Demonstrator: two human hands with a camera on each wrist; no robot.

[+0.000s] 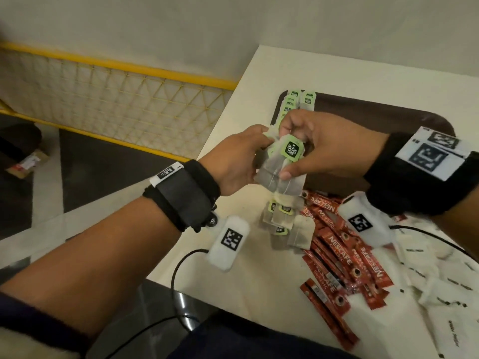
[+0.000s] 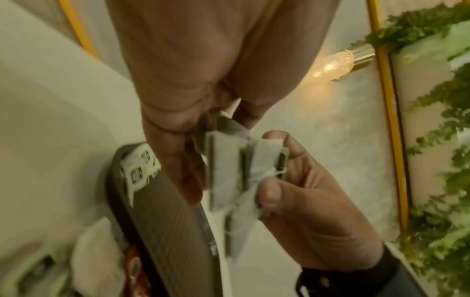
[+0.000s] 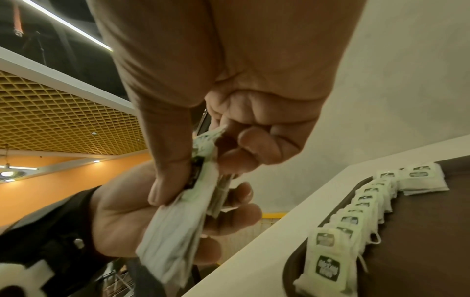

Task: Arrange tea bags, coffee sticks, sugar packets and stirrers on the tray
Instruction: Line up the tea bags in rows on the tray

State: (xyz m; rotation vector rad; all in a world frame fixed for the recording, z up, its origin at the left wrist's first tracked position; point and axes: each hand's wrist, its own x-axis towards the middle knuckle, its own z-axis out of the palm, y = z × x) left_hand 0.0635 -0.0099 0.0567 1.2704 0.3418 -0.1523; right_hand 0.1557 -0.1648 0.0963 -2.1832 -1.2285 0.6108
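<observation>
Hanging upright between both hands, a small stack of tea bags is held above the near-left corner of the brown tray, with its long axis running from the green tags at the top down to the paper pouches. The stack is gripped from the left by the left hand, fingers curled round its far side, and pinched from the right by the right hand, thumb low on the pouches and fingertips at the tags; neither grip is slack. The row of tea bags already laid lies just beyond and below, along the tray's left edge, so both hands are judged about equally near. The loose tea bags, Nescafe coffee sticks and white sugar packets rest on the desk beneath. The count of bags held cannot be told, no stirrers can be made out, and the tray's right side is covered by the right wrist.
</observation>
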